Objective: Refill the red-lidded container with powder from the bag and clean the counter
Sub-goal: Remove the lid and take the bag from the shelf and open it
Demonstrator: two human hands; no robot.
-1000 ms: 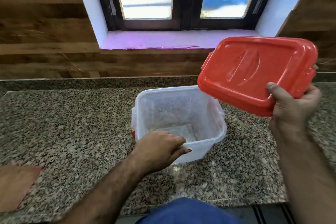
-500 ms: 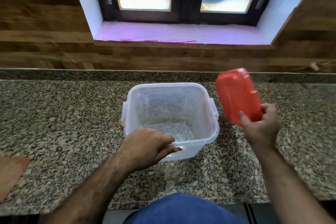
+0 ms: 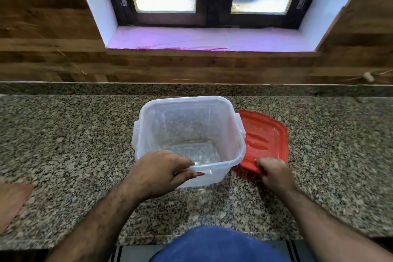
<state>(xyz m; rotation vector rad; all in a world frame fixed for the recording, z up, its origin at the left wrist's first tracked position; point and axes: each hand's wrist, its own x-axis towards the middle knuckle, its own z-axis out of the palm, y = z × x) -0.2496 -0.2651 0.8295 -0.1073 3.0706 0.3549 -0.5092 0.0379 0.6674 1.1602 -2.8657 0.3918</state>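
Observation:
A clear square plastic container (image 3: 187, 125) stands open and nearly empty on the granite counter (image 3: 70, 147). My left hand (image 3: 159, 172) grips its near rim, fingers over the front edge. The red lid (image 3: 263, 138) lies flat on the counter just right of the container, partly tucked behind its right wall. My right hand (image 3: 274, 171) rests on the lid's near edge with its fingers curled on it. No powder bag is in view.
A brown flat piece (image 3: 12, 200) lies at the counter's left front edge. A wood-panelled wall and a window with a pink-lined sill (image 3: 208, 38) rise behind the counter. The counter's front edge runs just before my blue-clad body.
My right hand has carried the red lid down from mid-air and laid it flat on the counter to the right of the container. My left hand stayed on the rim.

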